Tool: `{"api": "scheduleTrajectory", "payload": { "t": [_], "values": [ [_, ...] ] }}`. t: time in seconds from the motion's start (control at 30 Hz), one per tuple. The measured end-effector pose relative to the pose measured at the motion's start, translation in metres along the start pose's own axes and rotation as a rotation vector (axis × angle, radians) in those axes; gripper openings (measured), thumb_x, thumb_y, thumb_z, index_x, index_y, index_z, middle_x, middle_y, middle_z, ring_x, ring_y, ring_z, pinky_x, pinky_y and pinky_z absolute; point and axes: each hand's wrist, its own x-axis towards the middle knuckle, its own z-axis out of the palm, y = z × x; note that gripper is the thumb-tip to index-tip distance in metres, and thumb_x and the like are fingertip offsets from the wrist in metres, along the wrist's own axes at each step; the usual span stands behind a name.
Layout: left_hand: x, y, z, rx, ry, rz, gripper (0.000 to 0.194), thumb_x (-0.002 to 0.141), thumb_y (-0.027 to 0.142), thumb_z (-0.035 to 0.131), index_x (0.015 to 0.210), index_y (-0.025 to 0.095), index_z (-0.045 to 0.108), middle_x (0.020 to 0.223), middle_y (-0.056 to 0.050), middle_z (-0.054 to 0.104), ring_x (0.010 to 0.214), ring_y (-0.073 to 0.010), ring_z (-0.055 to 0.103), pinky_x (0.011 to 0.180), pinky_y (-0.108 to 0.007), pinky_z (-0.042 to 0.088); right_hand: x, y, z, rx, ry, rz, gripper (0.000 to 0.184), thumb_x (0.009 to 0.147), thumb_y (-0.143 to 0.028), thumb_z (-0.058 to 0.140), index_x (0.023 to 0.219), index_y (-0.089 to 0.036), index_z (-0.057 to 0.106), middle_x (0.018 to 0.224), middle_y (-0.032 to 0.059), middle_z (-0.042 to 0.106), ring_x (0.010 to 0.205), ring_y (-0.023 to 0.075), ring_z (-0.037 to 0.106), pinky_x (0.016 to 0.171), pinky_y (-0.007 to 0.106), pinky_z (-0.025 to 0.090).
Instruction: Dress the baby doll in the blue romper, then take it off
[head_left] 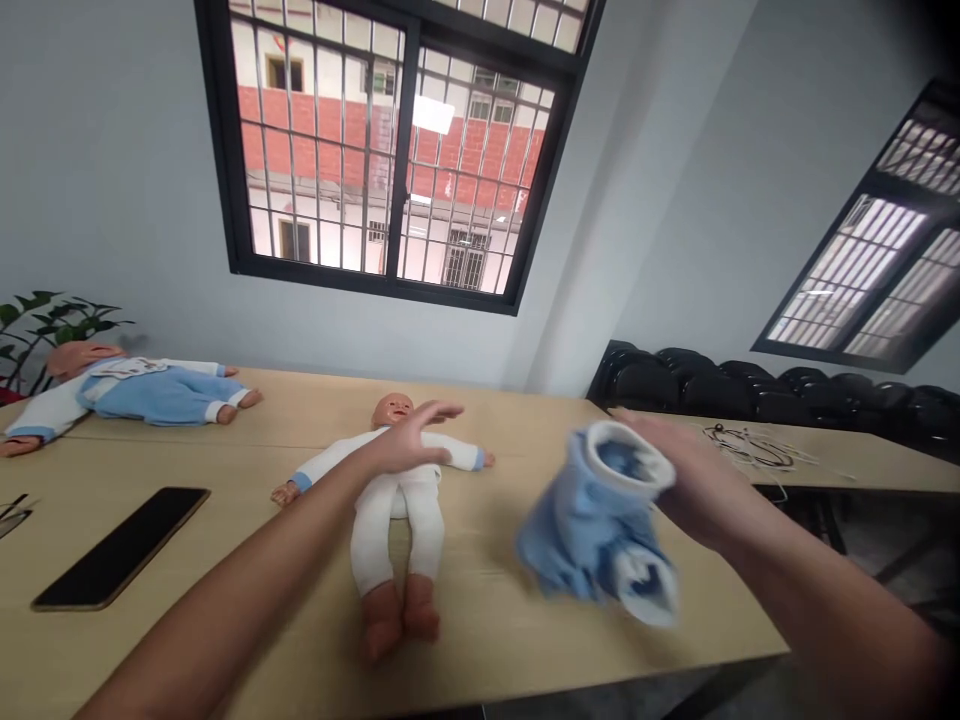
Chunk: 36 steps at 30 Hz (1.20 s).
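A baby doll [371,545] lies on its back on the table, head away from me, in a white top with blue cuffs and white leggings; its feet are bare. Over its chest hovers my left hand [412,440], fingers stretched out and nothing in them. Whether it touches the doll, I cannot tell. To the doll's right, my right hand [679,465] grips a pair of blue doll trousers [574,530] with white cuffs, blurred by motion. The trousers hang with their leg openings facing me, and the fabric hides most of my right fingers.
Another doll [157,390] in blue and white clothes lies at the back left. A phone [120,548] and part of a pair of glasses [13,515] lie at the left. Cables [757,447] sit on the right-hand table, before stacked black chairs [712,390]. A plant [52,320] stands far left.
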Motion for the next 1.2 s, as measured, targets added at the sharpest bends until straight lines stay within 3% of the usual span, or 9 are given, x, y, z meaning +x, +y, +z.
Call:
{"api": "scheduleTrajectory", "payload": {
  "t": [0.1, 0.2, 0.4, 0.47, 0.67, 0.8, 1.0, 1.1, 1.2],
  "values": [
    [-0.005, 0.069, 0.008, -0.032, 0.077, 0.187, 0.107, 0.064, 0.046, 0.092, 0.155, 0.027, 0.039, 0.154, -0.011, 0.05, 0.137, -0.0314, 0.051, 0.115, -0.042, 0.042, 0.047, -0.023, 0.046, 0.217, -0.189, -0.006, 0.045, 0.088, -0.06, 0.066, 0.071, -0.02, 0.056, 0.07, 0.0001, 0.052, 0.063, 0.014, 0.046, 0.062, 0.03, 0.041],
    [-0.01, 0.105, 0.003, -0.007, 0.399, 0.085, 0.038, 0.083, 0.037, 0.074, 0.117, 0.021, 0.068, 0.118, -0.007, 0.072, 0.111, -0.0265, 0.065, 0.1, -0.04, 0.05, 0.069, -0.019, 0.092, 0.326, -0.143, -0.164, 0.049, 0.095, -0.065, 0.051, 0.075, -0.021, 0.054, 0.074, 0.0005, 0.053, 0.07, 0.0158, 0.05, 0.07, 0.031, 0.046],
    [-0.032, 0.094, -0.042, -0.23, 0.59, -0.165, 0.028, 0.087, 0.041, 0.066, 0.099, 0.016, 0.066, 0.084, -0.002, 0.072, 0.073, -0.0188, 0.066, 0.069, -0.03, 0.054, 0.031, 0.055, 0.181, -0.091, -0.061, -0.481, 0.076, 0.078, -0.044, 0.079, 0.143, -0.022, 0.047, 0.141, 0.0148, 0.052, 0.129, 0.0308, 0.05, 0.104, 0.046, 0.045],
    [-0.041, 0.083, -0.057, -0.207, 0.547, -0.199, 0.034, 0.086, 0.046, 0.067, 0.102, 0.016, 0.067, 0.088, -0.003, 0.073, 0.075, -0.0202, 0.067, 0.071, -0.031, 0.055, 0.027, 0.075, 0.195, -0.204, -0.154, -0.469, 0.049, 0.086, -0.026, 0.068, 0.134, -0.022, 0.058, 0.129, 0.0125, 0.063, 0.118, 0.0285, 0.058, 0.1, 0.045, 0.047],
    [-0.048, 0.046, -0.106, -0.136, 0.533, -0.344, 0.046, 0.078, 0.049, 0.074, 0.112, 0.018, 0.071, 0.111, -0.007, 0.075, 0.106, -0.0281, 0.067, 0.091, -0.037, 0.054, 0.093, 0.068, 0.155, -0.264, 0.063, -0.405, 0.027, 0.095, -0.018, 0.047, 0.102, -0.02, 0.073, 0.103, 0.0088, 0.072, 0.096, 0.0243, 0.065, 0.086, 0.039, 0.05],
    [-0.044, 0.048, -0.126, -0.082, 0.62, -0.264, 0.046, 0.082, 0.049, 0.07, 0.114, 0.017, 0.07, 0.113, -0.008, 0.074, 0.108, -0.0298, 0.066, 0.094, -0.039, 0.054, 0.109, 0.039, 0.105, -0.265, 0.226, -0.632, 0.027, 0.095, -0.021, 0.048, 0.108, -0.021, 0.072, 0.103, 0.0082, 0.07, 0.093, 0.0234, 0.063, 0.08, 0.036, 0.049],
    [-0.089, 0.075, -0.098, 0.378, 0.038, -0.096, 0.034, 0.085, 0.026, 0.061, 0.115, 0.03, 0.075, 0.135, -0.002, 0.067, 0.128, -0.0292, 0.057, 0.113, -0.042, 0.042, 0.032, 0.055, 0.09, -0.577, -0.18, -0.764, 0.031, 0.091, -0.015, 0.051, 0.114, -0.021, 0.071, 0.1, 0.0105, 0.071, 0.092, 0.0259, 0.062, 0.081, 0.039, 0.046],
    [-0.122, 0.065, -0.077, 0.372, -0.322, -0.247, 0.044, 0.082, 0.021, 0.061, 0.121, 0.036, 0.073, 0.136, 0.0, 0.067, 0.126, -0.0282, 0.06, 0.109, -0.039, 0.046, -0.009, 0.08, 0.098, -0.612, -0.626, -0.653, 0.023, 0.093, -0.024, 0.058, 0.111, -0.025, 0.073, 0.096, 0.0077, 0.073, 0.088, 0.0243, 0.064, 0.078, 0.036, 0.047],
    [-0.133, 0.042, -0.065, 0.308, -0.428, -0.386, 0.041, 0.086, 0.023, 0.056, 0.122, 0.036, 0.072, 0.129, 0.001, 0.071, 0.118, -0.0265, 0.066, 0.102, -0.037, 0.05, -0.02, 0.098, 0.11, -0.573, -0.852, -0.53, 0.016, 0.096, -0.036, 0.062, 0.101, -0.026, 0.074, 0.089, 0.0035, 0.073, 0.079, 0.0205, 0.064, 0.071, 0.031, 0.044]
  ]
}}
